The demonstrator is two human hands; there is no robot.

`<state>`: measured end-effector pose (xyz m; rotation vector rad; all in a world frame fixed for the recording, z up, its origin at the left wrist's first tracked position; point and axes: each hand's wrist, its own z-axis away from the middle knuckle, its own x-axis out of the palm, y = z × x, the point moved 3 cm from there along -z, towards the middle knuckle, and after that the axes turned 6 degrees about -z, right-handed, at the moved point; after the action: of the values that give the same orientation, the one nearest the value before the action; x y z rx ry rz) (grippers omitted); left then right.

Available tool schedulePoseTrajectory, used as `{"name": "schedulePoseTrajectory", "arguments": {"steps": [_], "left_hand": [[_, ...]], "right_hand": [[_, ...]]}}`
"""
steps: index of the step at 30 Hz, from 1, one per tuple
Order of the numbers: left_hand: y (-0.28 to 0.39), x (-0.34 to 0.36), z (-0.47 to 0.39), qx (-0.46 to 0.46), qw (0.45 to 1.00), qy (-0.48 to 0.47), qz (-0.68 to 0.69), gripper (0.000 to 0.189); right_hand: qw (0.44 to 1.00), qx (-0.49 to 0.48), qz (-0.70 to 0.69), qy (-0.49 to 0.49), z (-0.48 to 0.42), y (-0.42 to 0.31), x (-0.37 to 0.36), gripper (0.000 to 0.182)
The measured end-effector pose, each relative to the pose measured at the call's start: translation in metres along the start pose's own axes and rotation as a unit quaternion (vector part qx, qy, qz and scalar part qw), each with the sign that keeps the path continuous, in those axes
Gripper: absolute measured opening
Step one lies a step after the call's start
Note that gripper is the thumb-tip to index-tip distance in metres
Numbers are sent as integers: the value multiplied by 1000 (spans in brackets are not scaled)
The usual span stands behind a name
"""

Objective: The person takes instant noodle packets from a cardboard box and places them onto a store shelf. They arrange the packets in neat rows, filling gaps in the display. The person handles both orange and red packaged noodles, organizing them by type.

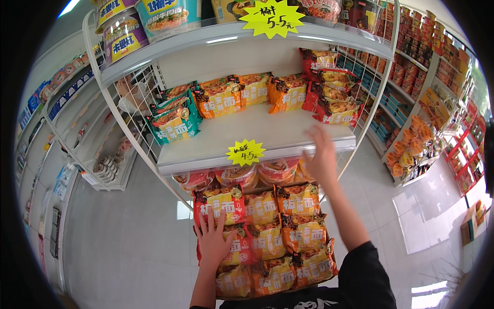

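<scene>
My left hand (213,241), fingers spread, lies over the red instant noodle packets (235,206) at the left of a packed block in front of me. Whether it presses on them is unclear. Orange noodle packets (303,233) fill the rest of that block in rows. My right hand (323,160) is blurred and holds nothing, fingers apart, by the right front edge of a pale shelf (235,129). Beyond it, red packets (339,112) are stacked at the shelf's right end. More orange packets (218,96) stand along the back, and teal packets (175,125) at the left.
Noodle tubs (168,19) line the shelf above; bowl noodles (276,170) sit below. Handwritten price signs (246,152) hang on the shelf edges. White wire side panels (144,87) bound the rack. Stocked shelving (405,69) stands right, with a person (131,90) behind the left panel.
</scene>
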<state>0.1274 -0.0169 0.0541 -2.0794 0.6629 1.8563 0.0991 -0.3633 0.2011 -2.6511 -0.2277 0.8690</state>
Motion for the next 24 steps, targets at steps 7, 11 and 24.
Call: {"name": "schedulePoseTrajectory", "arguments": {"steps": [7, 11, 24], "left_hand": [[4, 1, -5, 13, 999, 11, 28, 73], [-1, 4, -5, 10, 995, 63, 77, 77], [27, -74, 40, 107, 899, 188, 380, 75]], "right_hand": [[943, 6, 326, 66, -76, 150, -23, 60], [940, 33, 334, -65, -83, 173, -23, 65], [998, -68, 2, -16, 26, -48, -102, 46]]}}
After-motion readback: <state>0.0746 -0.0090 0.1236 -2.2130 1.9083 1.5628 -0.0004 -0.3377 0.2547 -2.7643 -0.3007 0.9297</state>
